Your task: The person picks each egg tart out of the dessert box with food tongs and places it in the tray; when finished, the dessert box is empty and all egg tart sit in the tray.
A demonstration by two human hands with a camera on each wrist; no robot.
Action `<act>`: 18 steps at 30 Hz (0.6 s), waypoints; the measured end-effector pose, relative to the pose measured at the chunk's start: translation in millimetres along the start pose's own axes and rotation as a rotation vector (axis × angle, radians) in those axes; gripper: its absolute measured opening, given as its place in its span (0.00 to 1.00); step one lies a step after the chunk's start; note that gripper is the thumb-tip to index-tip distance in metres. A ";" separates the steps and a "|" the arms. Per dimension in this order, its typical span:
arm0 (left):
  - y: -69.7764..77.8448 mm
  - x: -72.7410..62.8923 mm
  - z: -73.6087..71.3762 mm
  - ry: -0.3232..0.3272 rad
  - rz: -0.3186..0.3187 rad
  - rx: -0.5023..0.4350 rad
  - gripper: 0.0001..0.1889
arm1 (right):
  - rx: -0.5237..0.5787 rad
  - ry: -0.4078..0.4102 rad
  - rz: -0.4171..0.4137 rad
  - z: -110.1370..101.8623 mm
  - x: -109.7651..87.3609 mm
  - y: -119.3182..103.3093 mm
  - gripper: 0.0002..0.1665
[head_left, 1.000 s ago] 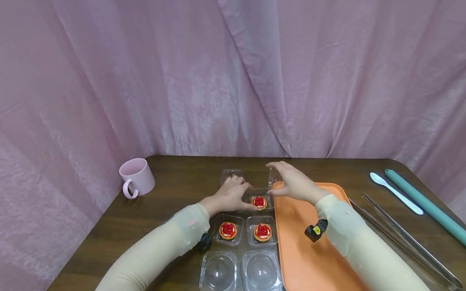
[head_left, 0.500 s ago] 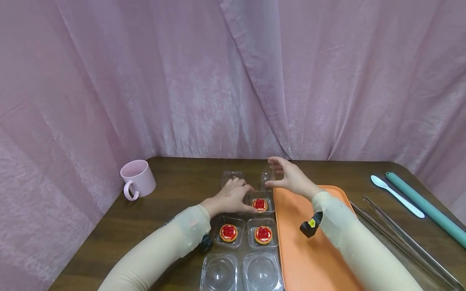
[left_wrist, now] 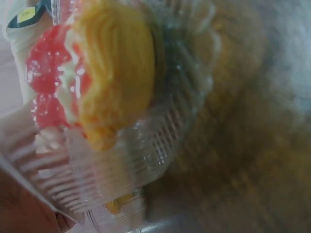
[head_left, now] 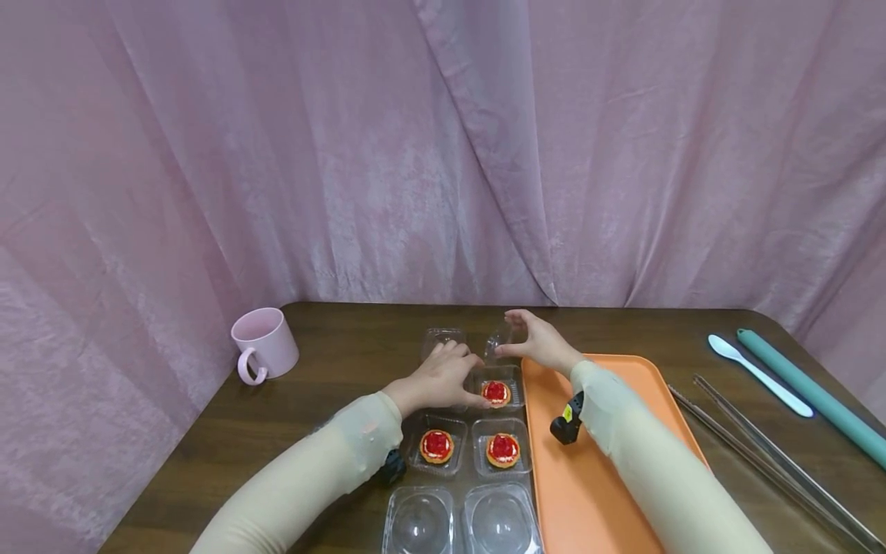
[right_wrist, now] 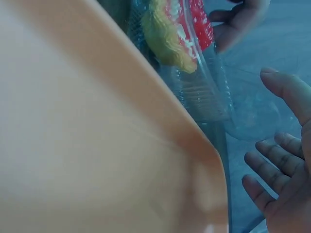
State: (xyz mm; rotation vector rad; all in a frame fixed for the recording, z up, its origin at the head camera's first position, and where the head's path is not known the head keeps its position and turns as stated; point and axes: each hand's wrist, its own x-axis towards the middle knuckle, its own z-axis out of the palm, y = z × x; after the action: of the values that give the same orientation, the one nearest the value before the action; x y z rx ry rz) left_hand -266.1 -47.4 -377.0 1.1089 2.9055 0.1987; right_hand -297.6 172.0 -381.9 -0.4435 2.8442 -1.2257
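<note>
In the head view, my left hand (head_left: 441, 378) is at the left side of the back right clear plastic container (head_left: 514, 377). Thumb and forefinger hold it at its near and far edges. A small red-topped tart (head_left: 495, 393) sits inside; the left wrist view shows a tart (left_wrist: 116, 68) close up through ribbed plastic. Behind this container its clear lid (head_left: 496, 343) stands raised on the hinge. My right hand (head_left: 540, 342) is beside the lid, thumb and fingers spread wide. In the right wrist view, the lid (right_wrist: 257, 114) lies near those fingertips. My left hand partly covers the back left container.
Two open containers with tarts (head_left: 437, 446) (head_left: 502, 450) stand nearer, their lids (head_left: 418, 523) (head_left: 500, 523) folded toward me. An orange tray (head_left: 581, 469) adjoins on the right. Beyond lie metal tongs (head_left: 775, 462), a pale spatula (head_left: 757, 373) and a green rod (head_left: 817, 392). A pink mug (head_left: 266, 344) stands left.
My right hand has moved left, and the raised lid beside it has shifted left too, leaning over more. The left hand has stayed in place at the container.
</note>
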 end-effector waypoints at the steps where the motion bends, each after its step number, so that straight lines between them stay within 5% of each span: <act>1: 0.0 0.0 0.0 0.000 -0.001 -0.001 0.35 | 0.001 -0.004 0.008 0.8 1.4 0.5 0.44; 18: -1.2 -1.0 -2.9 -0.007 -0.002 0.000 0.36 | -0.032 -0.050 0.058 5.3 7.0 2.7 0.45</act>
State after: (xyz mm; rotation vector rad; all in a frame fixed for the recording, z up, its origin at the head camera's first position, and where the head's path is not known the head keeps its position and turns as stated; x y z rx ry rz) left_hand -266.4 -49.3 -374.3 1.1040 2.9008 0.1936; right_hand -304.4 168.1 -386.8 -0.3844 2.8172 -1.1443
